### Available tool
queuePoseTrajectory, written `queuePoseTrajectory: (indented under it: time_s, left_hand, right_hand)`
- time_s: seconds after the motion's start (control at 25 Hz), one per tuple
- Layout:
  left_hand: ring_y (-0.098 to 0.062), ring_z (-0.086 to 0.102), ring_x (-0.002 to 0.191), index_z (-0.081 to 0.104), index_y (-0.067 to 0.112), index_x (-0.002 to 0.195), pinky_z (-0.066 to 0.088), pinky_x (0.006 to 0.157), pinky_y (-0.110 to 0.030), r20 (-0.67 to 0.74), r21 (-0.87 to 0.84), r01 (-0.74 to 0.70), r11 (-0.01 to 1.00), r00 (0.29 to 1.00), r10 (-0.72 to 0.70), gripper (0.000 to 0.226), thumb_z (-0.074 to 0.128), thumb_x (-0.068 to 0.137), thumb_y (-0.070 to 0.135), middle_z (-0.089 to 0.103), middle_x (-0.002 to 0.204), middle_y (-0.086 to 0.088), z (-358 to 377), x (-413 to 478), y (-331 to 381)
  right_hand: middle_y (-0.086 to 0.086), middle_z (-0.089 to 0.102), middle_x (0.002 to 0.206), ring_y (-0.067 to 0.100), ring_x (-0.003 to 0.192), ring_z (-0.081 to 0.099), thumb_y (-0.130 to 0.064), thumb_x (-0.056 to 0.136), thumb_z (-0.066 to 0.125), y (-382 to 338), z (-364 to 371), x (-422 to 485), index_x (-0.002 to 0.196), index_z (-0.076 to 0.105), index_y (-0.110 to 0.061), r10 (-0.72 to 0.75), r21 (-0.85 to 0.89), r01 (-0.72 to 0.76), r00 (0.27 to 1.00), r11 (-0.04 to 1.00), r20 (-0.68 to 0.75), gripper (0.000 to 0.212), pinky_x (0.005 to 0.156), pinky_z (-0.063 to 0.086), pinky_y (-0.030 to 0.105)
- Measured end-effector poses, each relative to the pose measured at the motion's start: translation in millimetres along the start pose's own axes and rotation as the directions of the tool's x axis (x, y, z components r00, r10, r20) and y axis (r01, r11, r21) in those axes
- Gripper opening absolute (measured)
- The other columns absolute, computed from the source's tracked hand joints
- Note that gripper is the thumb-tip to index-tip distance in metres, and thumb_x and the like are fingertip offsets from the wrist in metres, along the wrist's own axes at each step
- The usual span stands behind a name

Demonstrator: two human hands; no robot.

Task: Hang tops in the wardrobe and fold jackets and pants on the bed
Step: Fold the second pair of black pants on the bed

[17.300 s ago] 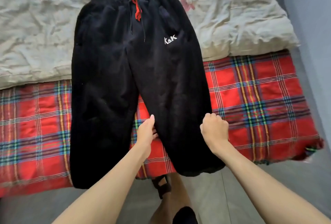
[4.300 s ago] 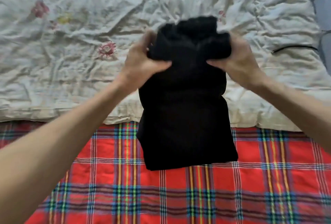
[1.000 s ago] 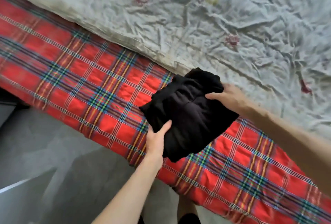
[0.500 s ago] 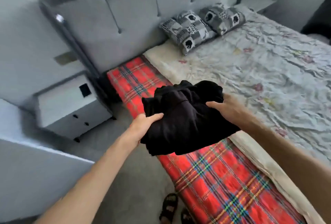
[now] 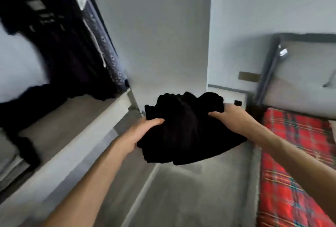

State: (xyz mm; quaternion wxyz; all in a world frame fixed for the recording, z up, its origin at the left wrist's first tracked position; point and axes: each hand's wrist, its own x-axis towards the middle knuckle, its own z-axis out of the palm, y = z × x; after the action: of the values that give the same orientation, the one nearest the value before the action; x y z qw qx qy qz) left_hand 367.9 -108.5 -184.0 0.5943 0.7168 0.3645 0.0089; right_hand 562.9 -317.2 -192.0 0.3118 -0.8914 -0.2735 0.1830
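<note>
The folded black pants (image 5: pixel 185 130) are a thick bundle held in the air over the floor, between the wardrobe and the bed. My left hand (image 5: pixel 143 128) grips the bundle's left edge, thumb on top. My right hand (image 5: pixel 231 116) grips its right edge, fingers curled over the fabric. The open wardrobe (image 5: pixel 60 123) is at the left, with dark tops (image 5: pixel 60 48) hanging above a grey shelf. The bed with its red plaid blanket (image 5: pixel 298 163) is at the right. The view is blurred by motion.
A white wardrobe door (image 5: pixel 156 36) stands open straight ahead, just beyond the bundle. A white nightstand (image 5: pixel 231 94) sits behind it beside the grey padded headboard (image 5: pixel 300 74). Grey floor (image 5: pixel 190 194) runs between wardrobe and bed.
I have lifted the folded pants off the bed with both hands and turned left, away from the bed. The open wardrobe has come into view.
</note>
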Motion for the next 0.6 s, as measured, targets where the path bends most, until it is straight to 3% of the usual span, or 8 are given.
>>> queuePoseTrajectory:
  time_s: [0.2,0.36,0.6]
  left_hand:
    - [-0.021,0.074,0.093,0.073,0.018,0.110,0.053,0.097,-0.039,-0.307,-0.163,0.074,0.984,0.944,-0.121,0.037,0.071,0.086,0.046,0.077,0.098,-0.003,-163.2,-24.6,-49.5]
    - [-0.022,0.073,0.093,0.071,0.019,0.111,0.054,0.093,-0.036,-0.544,-0.329,0.011,0.944,0.816,-0.198,0.036,0.075,0.083,0.043,0.077,0.099,-0.004,-275.9,-32.7,-80.8]
    - [-0.013,0.073,0.085,0.070,0.023,0.109,0.053,0.076,-0.024,-0.708,-0.461,-0.140,0.876,0.654,-0.268,0.024,0.069,0.089,0.036,0.076,0.097,0.003,-380.9,-33.1,-104.3]
  right_hand:
    - [0.009,0.066,0.104,0.029,0.098,0.061,-0.047,0.093,0.059,-165.3,112.7,79.7,0.107,0.064,-0.013,-0.286,-0.019,0.301,0.922,0.953,0.261,0.037,0.082,0.045,0.035]
    - [0.004,0.068,0.112,0.025,0.103,0.063,-0.058,0.083,0.061,-298.0,206.9,140.0,0.117,0.064,-0.019,-0.436,0.083,0.439,0.819,0.895,0.373,0.052,0.092,0.048,0.038]
    - [0.002,0.069,0.115,0.024,0.107,0.064,-0.039,0.089,0.067,-426.7,311.6,187.3,0.125,0.065,-0.019,-0.505,0.335,0.385,0.734,0.860,0.454,0.041,0.100,0.049,0.041]
